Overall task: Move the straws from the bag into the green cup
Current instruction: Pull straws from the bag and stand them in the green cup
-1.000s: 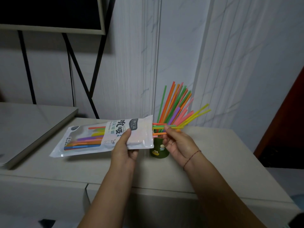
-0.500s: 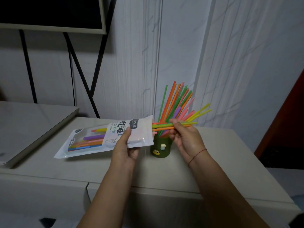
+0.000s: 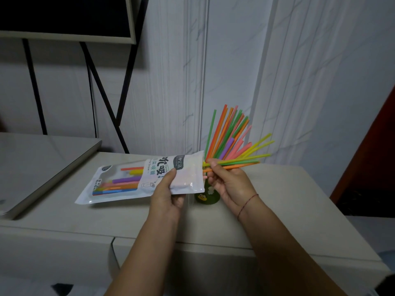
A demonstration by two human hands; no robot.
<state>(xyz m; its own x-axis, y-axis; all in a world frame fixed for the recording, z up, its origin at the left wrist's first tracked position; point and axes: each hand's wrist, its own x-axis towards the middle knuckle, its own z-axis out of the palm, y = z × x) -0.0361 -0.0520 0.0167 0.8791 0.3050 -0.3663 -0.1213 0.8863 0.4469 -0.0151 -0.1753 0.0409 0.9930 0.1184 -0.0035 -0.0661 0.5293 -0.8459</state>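
My left hand (image 3: 168, 193) grips the white straw bag (image 3: 136, 180) near its open right end and holds it level above the cabinet top. Several coloured straws still lie inside the bag's clear window. My right hand (image 3: 226, 184) pinches a few yellow, green and orange straws (image 3: 241, 162) that stick out of the bag's mouth to the right. The green cup (image 3: 206, 195) stands behind and below my hands, mostly hidden. It holds a fan of several straws (image 3: 228, 133) leaning up and to the right.
The pale cabinet top (image 3: 277, 199) carries the cup; its right edge falls off near a dark red door (image 3: 376, 150). A raised grey slab (image 3: 38, 163) lies to the left. Black frame legs (image 3: 102, 90) and a dark screen stand against the white wall.
My right hand has drawn the few pinched straws farther right out of the bag's mouth. The bag stays held by my left hand at much the same spot.
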